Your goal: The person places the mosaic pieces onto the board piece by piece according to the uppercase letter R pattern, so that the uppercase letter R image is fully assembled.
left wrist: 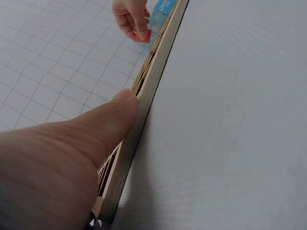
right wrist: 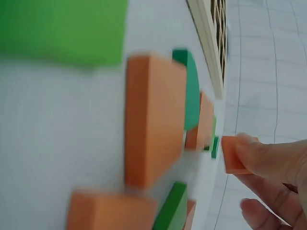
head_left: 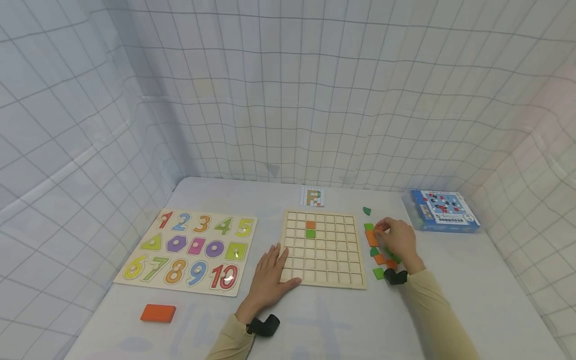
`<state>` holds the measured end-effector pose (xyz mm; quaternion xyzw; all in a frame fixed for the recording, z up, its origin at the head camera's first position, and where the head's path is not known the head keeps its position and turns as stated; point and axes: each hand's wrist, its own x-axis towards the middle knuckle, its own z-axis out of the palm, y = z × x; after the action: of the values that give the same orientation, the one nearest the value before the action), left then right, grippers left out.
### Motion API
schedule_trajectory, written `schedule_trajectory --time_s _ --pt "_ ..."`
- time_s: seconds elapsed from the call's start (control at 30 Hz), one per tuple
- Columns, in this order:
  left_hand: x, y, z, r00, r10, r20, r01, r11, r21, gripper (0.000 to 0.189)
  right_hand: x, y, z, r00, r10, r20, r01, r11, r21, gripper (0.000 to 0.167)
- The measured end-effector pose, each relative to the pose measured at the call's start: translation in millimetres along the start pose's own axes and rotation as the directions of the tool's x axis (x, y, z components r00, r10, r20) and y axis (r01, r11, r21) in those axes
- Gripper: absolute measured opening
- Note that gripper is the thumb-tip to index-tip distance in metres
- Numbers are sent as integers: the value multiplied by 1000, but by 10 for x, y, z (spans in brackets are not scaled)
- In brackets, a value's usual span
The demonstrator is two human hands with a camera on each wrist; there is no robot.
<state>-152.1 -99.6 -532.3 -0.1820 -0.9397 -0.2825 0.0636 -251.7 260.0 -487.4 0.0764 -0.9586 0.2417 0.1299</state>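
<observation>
My right hand (head_left: 398,239) pinches a small orange square tile (right wrist: 232,155) between thumb and fingers, lifted over the loose tiles right of the board. My left hand (head_left: 269,277) lies with its fingers stretched along the left edge of a wooden grid board (head_left: 333,253), the thumb (left wrist: 125,108) against its front edge. One orange tile (head_left: 311,225) and, just below it, one green tile (head_left: 310,233) sit in cells near the board's top. Beside the board lie several orange and green pieces, among them a long orange piece (head_left: 371,238) and a dark green rounded piece (head_left: 367,211).
A pattern card (head_left: 312,197) lies behind the board. To the left is a number and shape puzzle board (head_left: 180,252), with an orange block (head_left: 158,313) in front of it. A blue box (head_left: 445,210) stands at the back right. Gridded cloth (head_left: 288,90) hangs around the table.
</observation>
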Motion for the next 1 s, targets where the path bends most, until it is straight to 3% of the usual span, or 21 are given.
schedule_trajectory --time_s 0.17,0.33,0.57,1.0 --pt "-6 -8 12 1000 3 -4 -3 1000 0 84 23 -193 103 997 -28 -78 33 997 71 17" --pt "-6 4 1 1000 -7 7 7 1000 -2 84 90 -444 237 988 -113 -110 130 978 162 17" --pt "-1 34 -32 1000 -15 18 15 1000 -15 82 131 -823 383 994 -107 24 96 952 290 16" --pt "15 39 -40 1000 -19 24 19 1000 -14 83 142 -1186 605 966 -169 194 102 945 312 11"
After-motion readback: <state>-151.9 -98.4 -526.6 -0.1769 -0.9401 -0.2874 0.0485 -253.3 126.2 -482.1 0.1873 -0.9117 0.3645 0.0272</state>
